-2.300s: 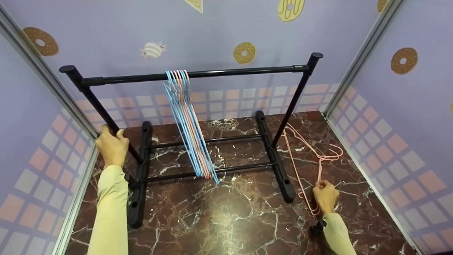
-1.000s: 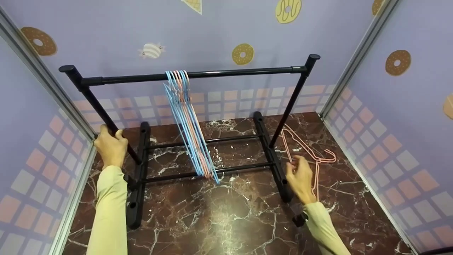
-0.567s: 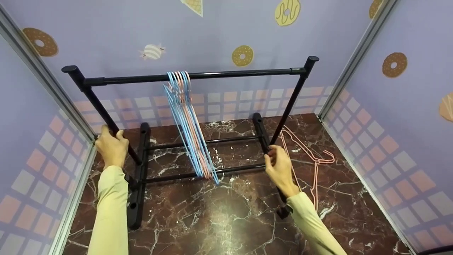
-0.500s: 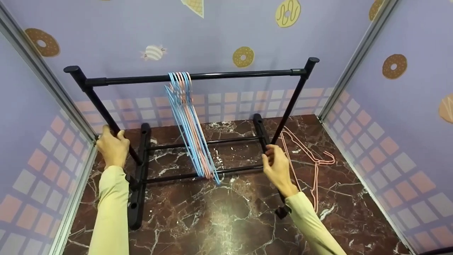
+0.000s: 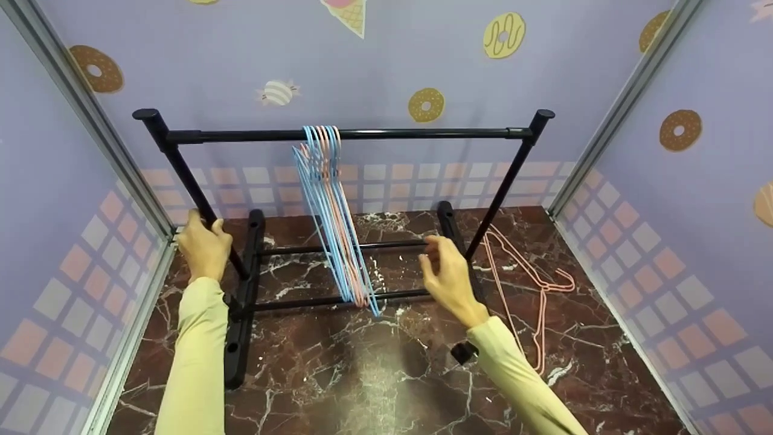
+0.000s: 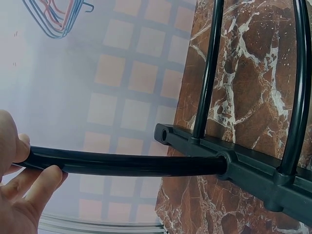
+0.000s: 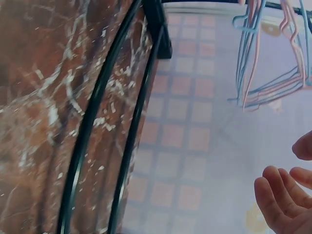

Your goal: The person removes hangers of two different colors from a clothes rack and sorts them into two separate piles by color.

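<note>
My left hand grips the left upright post of a black clothes rack, its fingers wrapped round the tube in the left wrist view. A bunch of blue and pink clothes hangers hangs from the top bar, left of centre. My right hand holds nothing; its fingers are loosely bent, just inside the right post and right of the bunch. In the right wrist view the right hand shows with thumb and fingers apart, below the hangers. Pink hangers lie on the floor right of the rack.
The rack's left foot and lower crossbars rest close over the brown marble floor. Purple walls with sweets printed on them close in the back and both sides.
My right hand has let go of the pink hangers on the floor and moved left past the right post to the rack's inside. The left hand keeps its grip on the post.
</note>
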